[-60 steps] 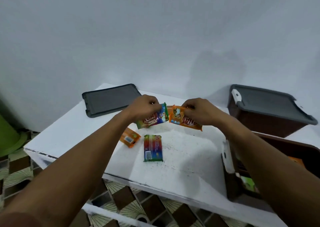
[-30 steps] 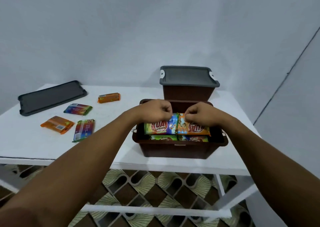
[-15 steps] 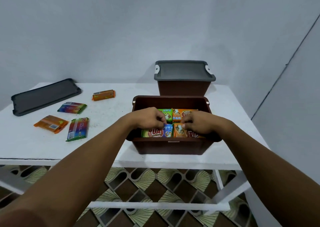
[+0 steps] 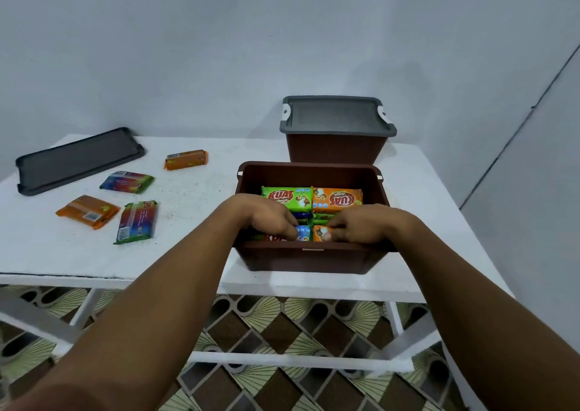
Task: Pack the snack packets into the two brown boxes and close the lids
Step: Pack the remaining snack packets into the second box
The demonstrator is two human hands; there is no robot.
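Two sets of curled fingers [image 4: 290, 229] meet low inside the open brown box [image 4: 310, 260], against its near wall. The left hand [image 4: 268, 217] grips a blue packet [image 4: 302, 233]. Just beside it the right hand [image 4: 364, 226] pinches an orange packet [image 4: 319, 232], thumb on its face. The two packets lie end to end and touch.

Behind the knuckles, along the box's far wall, a green KUAT packet [image 4: 286, 198] and an orange KUAT packet [image 4: 338, 199] lie side by side on top of others.

The open box sits near the front edge of the white table [image 4: 194, 253], towards its right side. The closed brown box [image 4: 335, 150] stands just behind it at the back edge, with a grey lid [image 4: 335, 116] on it.

On the left half lie four loose packets, well apart from the boxes: a far orange packet [image 4: 185, 159], a far rainbow packet [image 4: 127, 182], a near orange packet [image 4: 88, 211] and a near rainbow packet [image 4: 136, 221]. A loose lid [image 4: 78, 159] lies flat at the back left corner.
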